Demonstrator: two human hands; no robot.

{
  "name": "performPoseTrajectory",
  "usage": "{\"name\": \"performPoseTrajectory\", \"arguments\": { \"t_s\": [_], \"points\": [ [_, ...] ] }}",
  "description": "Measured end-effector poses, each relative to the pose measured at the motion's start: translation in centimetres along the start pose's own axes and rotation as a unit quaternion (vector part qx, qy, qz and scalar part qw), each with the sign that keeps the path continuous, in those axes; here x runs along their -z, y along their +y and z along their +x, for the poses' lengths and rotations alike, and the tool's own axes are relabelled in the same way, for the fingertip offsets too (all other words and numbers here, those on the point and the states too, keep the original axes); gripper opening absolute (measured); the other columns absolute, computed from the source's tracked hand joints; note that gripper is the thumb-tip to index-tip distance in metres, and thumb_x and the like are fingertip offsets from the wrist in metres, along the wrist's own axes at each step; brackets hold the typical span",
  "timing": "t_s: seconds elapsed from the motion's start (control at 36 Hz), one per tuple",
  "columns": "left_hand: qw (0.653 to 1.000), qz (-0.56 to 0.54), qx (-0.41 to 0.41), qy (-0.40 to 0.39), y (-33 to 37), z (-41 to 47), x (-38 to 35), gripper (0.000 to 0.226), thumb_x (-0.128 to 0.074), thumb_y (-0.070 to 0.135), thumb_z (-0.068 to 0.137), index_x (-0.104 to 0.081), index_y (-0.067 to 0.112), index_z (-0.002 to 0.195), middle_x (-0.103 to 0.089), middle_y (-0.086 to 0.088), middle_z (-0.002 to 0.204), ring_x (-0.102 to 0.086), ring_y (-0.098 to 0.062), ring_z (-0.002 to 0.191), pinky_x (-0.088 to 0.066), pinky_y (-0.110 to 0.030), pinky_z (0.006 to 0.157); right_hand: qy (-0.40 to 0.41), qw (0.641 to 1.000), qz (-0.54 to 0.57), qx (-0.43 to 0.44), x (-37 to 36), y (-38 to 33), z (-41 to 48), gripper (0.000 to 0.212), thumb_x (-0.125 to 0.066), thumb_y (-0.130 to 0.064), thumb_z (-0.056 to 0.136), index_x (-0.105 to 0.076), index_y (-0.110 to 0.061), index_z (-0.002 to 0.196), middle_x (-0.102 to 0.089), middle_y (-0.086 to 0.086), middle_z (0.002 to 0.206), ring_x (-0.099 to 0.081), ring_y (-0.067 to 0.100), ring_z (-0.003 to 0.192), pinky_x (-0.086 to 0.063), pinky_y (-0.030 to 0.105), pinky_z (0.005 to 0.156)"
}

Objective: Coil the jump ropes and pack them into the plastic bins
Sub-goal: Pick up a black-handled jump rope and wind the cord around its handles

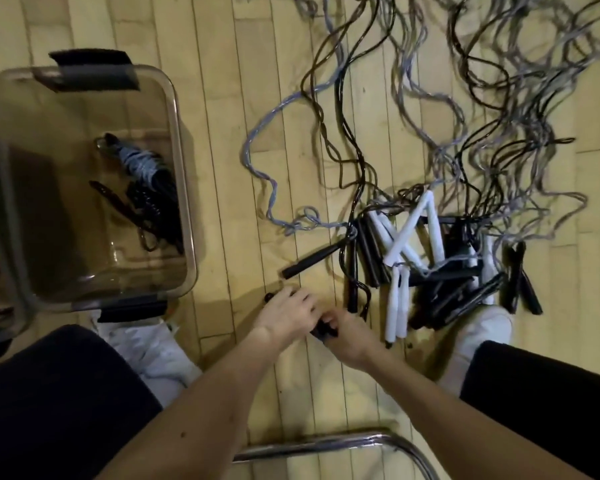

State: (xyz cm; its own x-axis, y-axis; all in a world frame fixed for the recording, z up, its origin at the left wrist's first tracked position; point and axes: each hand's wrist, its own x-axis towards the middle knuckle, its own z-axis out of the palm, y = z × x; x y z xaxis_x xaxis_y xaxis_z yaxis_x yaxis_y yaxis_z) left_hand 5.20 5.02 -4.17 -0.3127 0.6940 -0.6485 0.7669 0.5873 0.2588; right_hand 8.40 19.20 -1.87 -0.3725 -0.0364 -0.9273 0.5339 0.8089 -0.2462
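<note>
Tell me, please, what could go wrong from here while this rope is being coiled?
1. The left hand and right hand grip black handles, but their rope probably runs into the tangled ropes on the floor; pulling may tighten knots.
2. A tug could also drag the handle pile lying close by.

No text, brand, number or sign can be read anywhere. The clear plastic bin (184,188) and its black latches (94,69) carry no legible marking. Any print on the black and white jump rope handles (409,230) is too blurred to tell.
</note>
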Motion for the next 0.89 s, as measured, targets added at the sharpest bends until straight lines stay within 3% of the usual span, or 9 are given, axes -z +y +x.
{"name": "performPoseTrajectory", "arguments": {
  "t_s": [0.14, 0.28, 0.36, 0.44, 0.56, 0.64, 0.69, 0.78, 0.89],
  "points": [
    [0.978, -0.157, 0.045, -0.128, -0.6, -1.5, 1.8, 0.034, -0.048, 0.020, 0.104, -0.050, 0.010, 0.136, -0.057, -0.012, 0.131, -0.057, -0.029, 0.117, -0.047, -0.039, 0.091, -0.041, 0.999, -0.027, -0.008, 0.9, -1.6, -1.0, 0.044, -0.068, -0.011, 0.091, -0.058, -0.021, 0.133, -0.063, 0.003, 0.129, -0.059, 0.022, 0.118, -0.051, 0.037, 0.099],
    [0.945, -0.278, 0.080, -0.152, -0.4, -5.4, 5.1, 0.026, -0.056, 0.025, 0.100, -0.057, 0.011, 0.123, -0.060, -0.010, 0.117, -0.057, -0.022, 0.091, -0.041, -0.030, 0.071, -0.045, 0.996, -0.076, 0.020, 2.6, -4.2, -3.9, 0.046, -0.072, -0.016, 0.089, -0.059, -0.019, 0.132, -0.064, 0.003, 0.128, -0.060, 0.021, 0.115, -0.052, 0.036, 0.099],
    [0.932, -0.314, 0.079, -0.165, -0.7, -8.3, 8.1, 0.015, -0.059, 0.029, 0.099, -0.056, 0.015, 0.105, -0.062, -0.007, 0.106, -0.060, -0.023, 0.086, -0.046, -0.034, 0.072, -0.060, 0.989, -0.128, 0.041, 4.7, -6.5, -7.0, 0.042, -0.076, -0.019, 0.087, -0.062, -0.018, 0.126, -0.067, 0.002, 0.120, -0.062, 0.020, 0.111, -0.053, 0.033, 0.094],
    [0.918, -0.338, 0.082, -0.190, -0.5, -11.3, 12.2, 0.028, -0.063, 0.036, 0.096, -0.063, 0.014, 0.113, -0.065, -0.004, 0.101, -0.064, -0.025, 0.094, -0.050, -0.036, 0.082, -0.087, 0.975, -0.194, 0.060, 7.6, -9.1, -11.2, 0.031, -0.079, -0.022, 0.085, -0.070, -0.015, 0.114, -0.073, 0.005, 0.107, -0.069, 0.021, 0.099, -0.058, 0.033, 0.084],
    [0.911, -0.371, 0.062, -0.168, 0.9, -14.7, 17.9, 0.030, -0.065, 0.040, 0.093, -0.067, 0.013, 0.103, -0.066, -0.003, 0.089, -0.062, -0.022, 0.082, -0.049, -0.034, 0.077, -0.071, 0.953, -0.282, 0.089, 11.5, -11.8, -17.7, 0.029, -0.080, -0.020, 0.082, -0.074, -0.011, 0.109, -0.076, 0.008, 0.103, -0.070, 0.021, 0.087, -0.058, 0.034, 0.077],
    [0.885, -0.453, 0.062, -0.085, 1.3, -16.3, 21.3, 0.021, -0.064, 0.033, 0.094, -0.064, 0.012, 0.093, -0.063, -0.006, 0.084, -0.057, -0.019, 0.078, -0.047, -0.033, 0.076, 0.025, 0.954, -0.278, 0.106, 14.5, -12.8, -22.1, 0.038, -0.077, -0.022, 0.086, -0.064, -0.008, 0.119, -0.070, 0.009, 0.113, -0.063, 0.022, 0.092, -0.054, 0.035, 0.079],
    [0.854, -0.512, 0.086, 0.026, 1.8, -18.3, 23.9, 0.024, -0.062, 0.034, 0.095, -0.060, 0.010, 0.089, -0.058, -0.003, 0.078, -0.055, -0.018, 0.073, -0.044, -0.029, 0.071, 0.206, 0.940, -0.236, 0.138, 16.2, -12.5, -25.2, 0.052, -0.078, -0.031, 0.085, -0.052, -0.010, 0.124, -0.054, 0.010, 0.120, -0.050, 0.024, 0.105, -0.046, 0.034, 0.087],
    [0.765, -0.598, 0.133, 0.197, 3.6, -21.8, 27.6, 0.032, -0.060, 0.040, 0.097, -0.063, 0.008, 0.100, -0.058, -0.006, 0.082, -0.058, -0.019, 0.079, -0.045, -0.029, 0.075, 0.458, 0.868, -0.043, 0.187, 17.3, -12.2, -30.3, 0.046, -0.072, -0.030, 0.091, -0.045, -0.009, 0.121, -0.047, 0.009, 0.122, -0.047, 0.026, 0.115, -0.044, 0.036, 0.098],
    [0.697, -0.622, 0.071, 0.349, 7.7, -26.8, 32.7, 0.036, -0.054, 0.042, 0.100, -0.065, 0.008, 0.099, -0.058, -0.003, 0.080, -0.058, -0.016, 0.078, -0.045, -0.028, 0.078, 0.306, 0.899, 0.189, 0.250, 17.2, -12.5, -36.8, 0.046, -0.051, -0.058, 0.098, -0.061, -0.014, 0.109, -0.065, 0.004, 0.111, -0.062, 0.021, 0.103, -0.052, 0.043, 0.095]
  ]
}}
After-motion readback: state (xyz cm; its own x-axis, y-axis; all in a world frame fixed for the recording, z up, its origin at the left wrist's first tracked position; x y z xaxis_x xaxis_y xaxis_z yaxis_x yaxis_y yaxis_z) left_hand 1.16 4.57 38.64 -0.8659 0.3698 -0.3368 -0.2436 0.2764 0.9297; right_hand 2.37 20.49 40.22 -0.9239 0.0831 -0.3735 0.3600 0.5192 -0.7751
